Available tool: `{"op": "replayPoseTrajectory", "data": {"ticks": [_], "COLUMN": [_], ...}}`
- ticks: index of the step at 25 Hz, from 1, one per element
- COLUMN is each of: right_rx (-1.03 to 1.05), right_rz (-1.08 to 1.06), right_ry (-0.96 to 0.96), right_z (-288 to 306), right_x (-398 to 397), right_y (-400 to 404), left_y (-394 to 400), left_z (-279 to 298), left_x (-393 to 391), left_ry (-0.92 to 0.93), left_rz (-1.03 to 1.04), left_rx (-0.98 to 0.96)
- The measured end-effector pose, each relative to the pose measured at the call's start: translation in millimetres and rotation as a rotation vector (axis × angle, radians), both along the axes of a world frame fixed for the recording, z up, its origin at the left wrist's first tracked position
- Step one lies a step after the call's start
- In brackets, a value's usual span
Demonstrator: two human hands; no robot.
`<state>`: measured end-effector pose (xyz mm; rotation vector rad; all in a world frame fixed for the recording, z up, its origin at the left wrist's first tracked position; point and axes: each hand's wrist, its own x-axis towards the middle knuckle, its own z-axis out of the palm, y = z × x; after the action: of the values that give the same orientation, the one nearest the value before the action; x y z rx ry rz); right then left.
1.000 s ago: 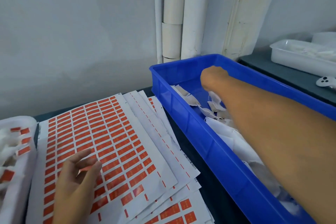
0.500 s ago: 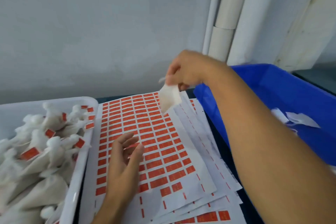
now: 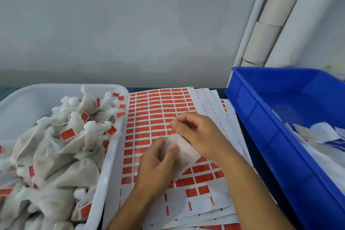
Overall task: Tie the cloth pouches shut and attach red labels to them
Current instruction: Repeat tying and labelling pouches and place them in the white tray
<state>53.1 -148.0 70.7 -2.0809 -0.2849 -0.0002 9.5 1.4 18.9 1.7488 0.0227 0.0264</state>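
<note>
Head view shows us pinching a fresh pouch [image 3: 183, 152] over the label sheets [image 3: 149, 117]; left hand [image 3: 158, 166] grips its body, right hand [image 3: 194, 132] nips the drawstring; tug unevenly and the neck could stay gaping.

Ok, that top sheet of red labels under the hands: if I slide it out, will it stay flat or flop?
Probably floppy: the label sheet looks paper-thin. It likely slides easily, since it lies on a fanned stack of sheets that could shift with it. Many labels are already gone near its front, so it is likely light.
</note>
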Motion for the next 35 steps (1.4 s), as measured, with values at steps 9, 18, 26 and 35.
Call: {"op": "replayPoseTrajectory", "data": {"ticks": [9,18,26,35], "right_rx": [0.353,0.542,0.54,0.52], "right_rz": [-0.089,-0.287,-0.286,-0.205], "right_ry": [0.097,-0.045,-0.098,-0.062], "right_z": [-25.0,-18.9,-17.7,-16.7], "right_x": [-29.7,-30.7,-32.4,-34.5], "right_y": [-7.7,-16.0,-13.6,-8.2], "left_y": [0.3,-4.2,-3.6,-5.6], "left_z": [2.8,-3.6,-7.7,-2.0], "left_x": [-8.4,-2.4,-0.2,-0.1], "left_ry": [-0.088,-0.046,-0.075,-0.097], "left_rz": [-0.309,-0.227,-0.18,-0.083], "left_rx": [0.295,0.553,0.597,0.569]}}
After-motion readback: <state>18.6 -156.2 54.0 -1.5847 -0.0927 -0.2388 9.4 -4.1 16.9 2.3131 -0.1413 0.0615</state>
